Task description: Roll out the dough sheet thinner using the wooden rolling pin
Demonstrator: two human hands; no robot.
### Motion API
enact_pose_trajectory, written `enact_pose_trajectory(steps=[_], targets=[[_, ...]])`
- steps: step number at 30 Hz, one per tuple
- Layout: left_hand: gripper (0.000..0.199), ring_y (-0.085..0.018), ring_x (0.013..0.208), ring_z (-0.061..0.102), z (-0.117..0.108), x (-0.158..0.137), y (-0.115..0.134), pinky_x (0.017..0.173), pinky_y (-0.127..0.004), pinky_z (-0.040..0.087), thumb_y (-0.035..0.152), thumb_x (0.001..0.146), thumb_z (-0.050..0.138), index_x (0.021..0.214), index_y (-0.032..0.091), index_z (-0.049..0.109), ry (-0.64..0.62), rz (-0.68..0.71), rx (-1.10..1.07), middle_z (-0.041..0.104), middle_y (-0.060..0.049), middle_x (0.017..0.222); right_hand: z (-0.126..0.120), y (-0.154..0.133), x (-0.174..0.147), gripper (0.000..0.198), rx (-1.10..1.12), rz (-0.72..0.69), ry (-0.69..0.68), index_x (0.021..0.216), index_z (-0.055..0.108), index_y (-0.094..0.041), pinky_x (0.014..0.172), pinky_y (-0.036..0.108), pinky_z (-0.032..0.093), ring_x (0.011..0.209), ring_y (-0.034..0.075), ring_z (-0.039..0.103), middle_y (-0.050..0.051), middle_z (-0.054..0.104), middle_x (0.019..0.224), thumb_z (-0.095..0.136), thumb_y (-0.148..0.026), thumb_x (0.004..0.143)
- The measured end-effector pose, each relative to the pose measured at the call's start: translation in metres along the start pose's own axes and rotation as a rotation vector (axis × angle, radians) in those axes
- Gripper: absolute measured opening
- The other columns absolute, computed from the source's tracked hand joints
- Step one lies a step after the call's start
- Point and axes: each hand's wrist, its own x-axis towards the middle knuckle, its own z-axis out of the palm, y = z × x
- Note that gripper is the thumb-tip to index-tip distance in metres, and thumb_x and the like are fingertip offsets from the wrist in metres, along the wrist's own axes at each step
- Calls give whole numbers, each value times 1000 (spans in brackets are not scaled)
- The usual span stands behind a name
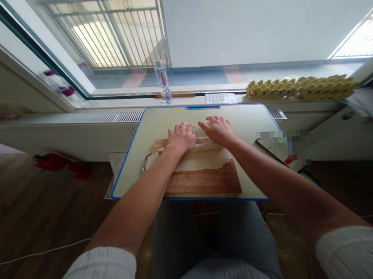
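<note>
A pale, thin sheet of dough [203, 160] lies over a wooden cutting board [204, 183] with a metal handle [145, 163] at its left. Across the far part of the dough runs a long pale roll [206, 146], apparently dough around a rolling pin; the hands hide much of it. My left hand [183, 136] rests flat on the roll, left of centre, its fingers stretched forward. Over the roll's right part is my right hand [218, 130], fingers spread and thumb pointing left. Neither hand is wrapped round anything.
The board sits on a small pale table [245, 115] with a blue edge, against a windowsill. On the sill stand a plastic bottle [163, 82] and yellow egg trays [300, 88]. A dark-edged flat object [274, 151], partly blurred out, lies at the table's right.
</note>
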Motion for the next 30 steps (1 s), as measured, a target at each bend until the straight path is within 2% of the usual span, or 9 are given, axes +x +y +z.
enact_pose_trajectory(steps=[7,17,24,30], targets=[[60,-34,154,37,1,-18,6,125,-67,27,49,107,25,159,32,47,-30,7,-7,40,-9,171,-6,-1,-23,66,-54,-59,-74,159,47,-20,124,59,29,153,33,37,14,47,165,24,-59,110],[61,-33,158,33,-1,-44,16,127,-67,23,51,108,22,163,34,41,-23,1,33,35,-9,174,-5,3,-42,77,-5,23,-126,168,30,-15,127,61,26,160,34,26,15,30,175,24,-62,107],[60,-33,157,36,4,-65,22,126,-66,25,50,108,24,162,33,45,29,6,52,39,-9,173,-4,4,-64,76,60,44,-87,169,30,-15,128,63,22,160,35,27,14,29,175,29,-59,106],[58,-32,155,39,8,-90,28,126,-64,27,49,110,23,160,34,48,81,34,64,42,-6,171,-2,4,-93,73,-47,0,-28,169,30,-15,128,64,24,159,35,29,13,32,174,26,-54,108]])
